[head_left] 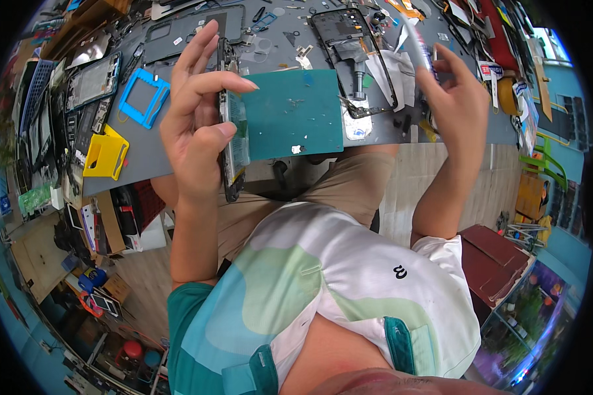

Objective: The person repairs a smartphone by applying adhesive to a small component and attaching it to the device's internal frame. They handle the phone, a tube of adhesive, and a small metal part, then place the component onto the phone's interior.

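Note:
Upright and edge-on above the desk, a phone [232,141] with a dark rim and worn-looking inner side is gripped by my left hand [197,125]. Thumb and index finger press on its face, while the other fingers stretch out behind it. My right hand [458,99], slightly blurred, is curled round a slim white tube [418,47] with coloured print, over the right part of the desk. Just right of the phone lies a teal mat [296,112] with small scraps on it. Beyond the mat lies a black phone frame [390,82].
A blue plastic frame [145,99] and a yellow plastic holder [105,155] lie left of my left hand. Phone parts [93,80] are piled at the far left. White paper [390,76] lies by the black frame. A tape roll [507,95] stands at the right edge.

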A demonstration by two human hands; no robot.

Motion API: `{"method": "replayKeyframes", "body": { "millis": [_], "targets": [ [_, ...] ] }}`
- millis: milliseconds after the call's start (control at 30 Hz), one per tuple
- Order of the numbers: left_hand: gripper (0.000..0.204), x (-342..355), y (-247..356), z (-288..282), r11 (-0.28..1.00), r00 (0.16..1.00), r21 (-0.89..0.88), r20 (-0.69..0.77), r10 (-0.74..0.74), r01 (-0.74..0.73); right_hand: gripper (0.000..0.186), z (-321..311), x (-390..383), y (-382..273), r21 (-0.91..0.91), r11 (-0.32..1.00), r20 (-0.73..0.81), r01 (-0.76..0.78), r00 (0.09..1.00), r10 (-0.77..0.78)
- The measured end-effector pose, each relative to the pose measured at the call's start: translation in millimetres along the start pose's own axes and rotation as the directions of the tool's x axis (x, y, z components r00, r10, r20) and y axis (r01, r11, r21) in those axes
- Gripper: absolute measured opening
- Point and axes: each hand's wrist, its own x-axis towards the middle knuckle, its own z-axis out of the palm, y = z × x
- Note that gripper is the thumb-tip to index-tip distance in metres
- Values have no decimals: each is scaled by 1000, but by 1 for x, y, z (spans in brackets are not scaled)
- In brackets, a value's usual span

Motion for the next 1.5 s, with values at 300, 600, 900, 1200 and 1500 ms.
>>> {"method": "replayKeyframes", "body": {
  "millis": [300, 600, 900, 1200, 1500],
  "targets": [
    [28, 2, 3, 1, 996, 999, 88, 10, 33, -34, 48, -15, -7, -42, 945, 223, 239, -238, 971, 24],
    [29, -1, 7, 12, 994, 1000, 112, -25, 11, -8, 50, 42, -15, -127, 952, 190, 278, -238, 935, -220],
    [23, -3, 9, 15, 983, 998, 179, -54, -20, 29, 49, 48, -22, -129, 939, 211, 309, -272, 936, -168],
    [14, -2, 17, 16, 966, 1000, 259, -20, -6, 11, 36, 48, -22, -127, 955, 234, 219, -181, 964, -149],
    [13, -3, 9, 9, 974, 999, 224, 19, 37, -41, 40, 25, -38, -57, 986, 165, 2, 15, 995, -102]
  ]
}}
